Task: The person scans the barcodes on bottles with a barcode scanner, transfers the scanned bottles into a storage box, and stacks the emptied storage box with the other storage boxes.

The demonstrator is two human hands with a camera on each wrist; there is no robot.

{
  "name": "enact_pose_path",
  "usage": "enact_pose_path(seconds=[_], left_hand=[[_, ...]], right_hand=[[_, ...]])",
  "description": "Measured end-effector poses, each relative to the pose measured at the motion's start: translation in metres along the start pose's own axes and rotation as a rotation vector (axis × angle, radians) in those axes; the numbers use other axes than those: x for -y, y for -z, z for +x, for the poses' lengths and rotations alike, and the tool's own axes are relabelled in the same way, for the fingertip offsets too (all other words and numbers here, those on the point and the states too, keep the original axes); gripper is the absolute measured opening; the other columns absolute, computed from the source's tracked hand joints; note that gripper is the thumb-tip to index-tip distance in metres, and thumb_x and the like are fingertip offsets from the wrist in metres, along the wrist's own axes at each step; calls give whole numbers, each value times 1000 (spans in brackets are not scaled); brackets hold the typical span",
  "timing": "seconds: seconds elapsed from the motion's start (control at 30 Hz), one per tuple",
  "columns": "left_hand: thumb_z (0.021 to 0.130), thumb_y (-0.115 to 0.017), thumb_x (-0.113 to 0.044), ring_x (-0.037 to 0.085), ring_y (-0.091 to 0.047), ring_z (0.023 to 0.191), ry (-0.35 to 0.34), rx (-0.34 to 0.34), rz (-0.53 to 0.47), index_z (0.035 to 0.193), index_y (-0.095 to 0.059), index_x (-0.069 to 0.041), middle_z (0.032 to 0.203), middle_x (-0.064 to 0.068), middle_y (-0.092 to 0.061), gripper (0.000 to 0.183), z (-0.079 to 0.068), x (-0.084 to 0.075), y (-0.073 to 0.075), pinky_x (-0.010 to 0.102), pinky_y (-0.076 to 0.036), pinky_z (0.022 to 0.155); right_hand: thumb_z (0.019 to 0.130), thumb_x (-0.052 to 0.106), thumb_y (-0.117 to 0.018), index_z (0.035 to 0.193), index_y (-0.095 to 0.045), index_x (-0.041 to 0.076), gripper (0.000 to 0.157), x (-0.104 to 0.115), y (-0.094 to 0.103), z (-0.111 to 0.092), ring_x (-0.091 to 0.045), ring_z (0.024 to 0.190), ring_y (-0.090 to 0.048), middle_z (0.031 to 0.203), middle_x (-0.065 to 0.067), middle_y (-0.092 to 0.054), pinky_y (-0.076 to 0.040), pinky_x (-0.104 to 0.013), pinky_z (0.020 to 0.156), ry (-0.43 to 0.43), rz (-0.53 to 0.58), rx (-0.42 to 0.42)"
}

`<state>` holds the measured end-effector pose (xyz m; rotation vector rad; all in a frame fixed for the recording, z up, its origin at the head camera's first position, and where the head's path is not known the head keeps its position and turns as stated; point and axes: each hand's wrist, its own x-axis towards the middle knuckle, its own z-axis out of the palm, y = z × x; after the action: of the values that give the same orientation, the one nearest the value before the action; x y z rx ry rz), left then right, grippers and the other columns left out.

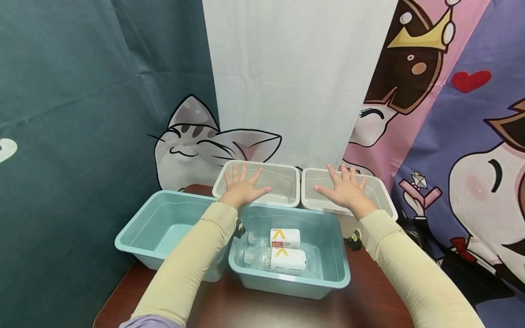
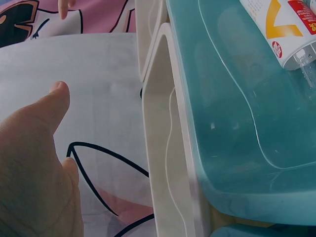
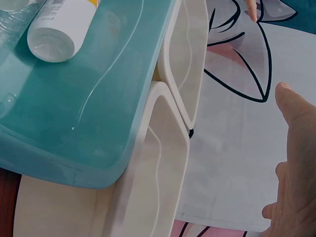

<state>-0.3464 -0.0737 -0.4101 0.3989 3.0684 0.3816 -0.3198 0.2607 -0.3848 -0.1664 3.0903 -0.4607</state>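
Observation:
Both hands are held out with fingers spread, and neither holds anything. In the head view my left hand (image 1: 242, 187) is over the left white bin (image 1: 283, 171), its thumb pointing inward. My right hand (image 1: 344, 189) hangs over the right white bin (image 1: 379, 191). Between the forearms stands a blue-green bin (image 1: 332, 255) with two clear plastic bottles inside, lying on their sides. The rear bottle (image 1: 285, 238) and the front bottle (image 1: 288, 259) both carry white labels with a yellow mark, their necks toward the left.
Another blue-green bin (image 1: 147, 214) stands at the left, partly behind my left sleeve. All the bins are on a dark red-brown table (image 1: 246, 310). Directly behind them hangs a printed cloth (image 1: 287, 82) with cartoon figures.

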Motion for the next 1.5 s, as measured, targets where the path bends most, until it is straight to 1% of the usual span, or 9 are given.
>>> enact_pose_path(seconds=[0.33,0.53,0.67,0.73,0.9,0.97,1.27,1.4,1.5], left_hand=[[93,-36,-79,48,20,149,35,31,10,163,-11,-36,167,21,12,86,1,3,-2,71,12,115],[90,-33,-83,48,18,150,58,60,17,163,-7,-39,167,20,14,89,-1,4,-1,71,8,116],[91,-39,-80,49,13,151,50,54,-4,163,-12,-37,168,21,10,88,-4,6,1,70,6,117],[93,-45,-75,49,8,152,47,58,-26,163,-15,-36,168,21,9,86,-5,6,2,68,0,118],[95,-60,-55,47,-17,150,35,49,-32,161,-31,-27,166,24,-12,78,-9,8,-1,63,-30,114],[95,-64,-48,45,-25,147,31,36,-21,158,-38,-23,163,24,-22,73,-11,7,-2,61,-38,109],[89,-76,-30,39,-52,128,19,-2,-15,142,-58,-11,139,18,-56,59,-21,2,-6,54,-46,104],[86,-78,-22,33,-64,112,12,-12,-13,126,-67,-4,122,14,-68,45,-22,2,-11,47,-53,95],[84,-78,-16,29,-69,95,19,-11,-23,113,-71,-2,109,14,-73,33,-22,3,-15,43,-58,85]], right_hand=[[93,75,-44,165,-4,21,99,4,-6,2,-52,149,14,166,-29,4,7,-82,107,11,0,2],[93,71,-51,165,-6,21,98,2,-7,2,-55,149,3,165,-30,-3,-6,-82,108,18,20,-37],[93,70,-52,164,-9,18,98,-1,-9,1,-57,147,-10,163,-32,-9,-18,-79,109,19,27,-37],[94,66,-54,164,-12,13,97,-2,-10,0,-58,145,-17,161,-34,-15,-23,-77,109,24,34,-35],[95,53,-60,160,-23,2,90,-6,-14,-4,-58,139,-30,151,-41,-30,-28,-72,110,30,60,-31],[95,48,-62,157,-29,0,86,-8,-15,-6,-58,137,-34,148,-42,-35,-31,-70,110,23,70,-33],[90,28,-70,138,-50,-10,64,-20,-24,-15,-54,124,-49,132,-39,-54,-42,-65,102,-22,75,-18],[88,23,-74,122,-56,-14,54,-25,-30,-23,-44,98,-63,114,-34,-63,-54,-55,82,-24,105,3],[88,21,-73,115,-57,-14,48,-27,-34,-29,-34,78,-64,105,-29,-64,-57,-44,64,-51,145,42]])
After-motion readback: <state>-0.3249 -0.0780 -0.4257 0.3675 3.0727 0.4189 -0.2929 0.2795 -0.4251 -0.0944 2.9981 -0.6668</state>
